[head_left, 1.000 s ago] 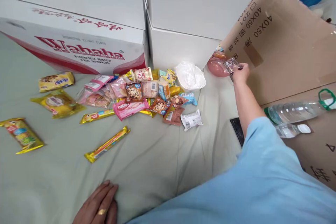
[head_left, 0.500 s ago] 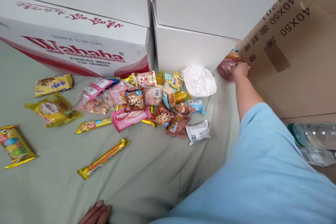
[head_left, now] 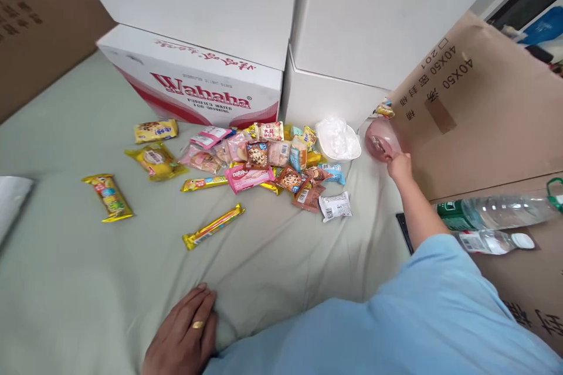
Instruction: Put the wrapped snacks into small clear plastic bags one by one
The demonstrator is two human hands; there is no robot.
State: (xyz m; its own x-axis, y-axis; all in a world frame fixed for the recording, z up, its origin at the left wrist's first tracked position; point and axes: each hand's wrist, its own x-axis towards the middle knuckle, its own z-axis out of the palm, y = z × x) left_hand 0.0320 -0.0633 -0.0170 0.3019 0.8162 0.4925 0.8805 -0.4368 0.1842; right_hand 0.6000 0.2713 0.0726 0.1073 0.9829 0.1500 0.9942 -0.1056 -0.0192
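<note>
At the right, my right hand (head_left: 400,167) is closed on the near rim of a pink see-through bowl (head_left: 382,133), which stands by the brown cardboard. Behind the bowl, a few small colourful packets (head_left: 383,109) show in the corner. My left hand (head_left: 187,328), with a gold ring, lies flat on the pale green sheet (head_left: 272,269), holding nothing. The closest snack to it is a yellow stick-shaped packet (head_left: 213,227). Farther off lies a pile of wrapped snacks, among them a pink nabati wafer packet (head_left: 248,178), a brown cookie packet (head_left: 257,154) and a white packet (head_left: 335,207).
A white bowl (head_left: 357,147) holding clear plastic film sits right of the pile. Behind stand a Wahaha water carton (head_left: 202,85) and white boxes (head_left: 343,17). Brown cardboard (head_left: 488,123) walls the right side, with a large green-labelled bottle (head_left: 501,212) and a smaller bottle (head_left: 488,242) lying there.
The view has shifted, bringing more of my left hand and the bottles into sight. My right hand has moved to the pink bowl's near rim, and the bowl now shows more fully.
</note>
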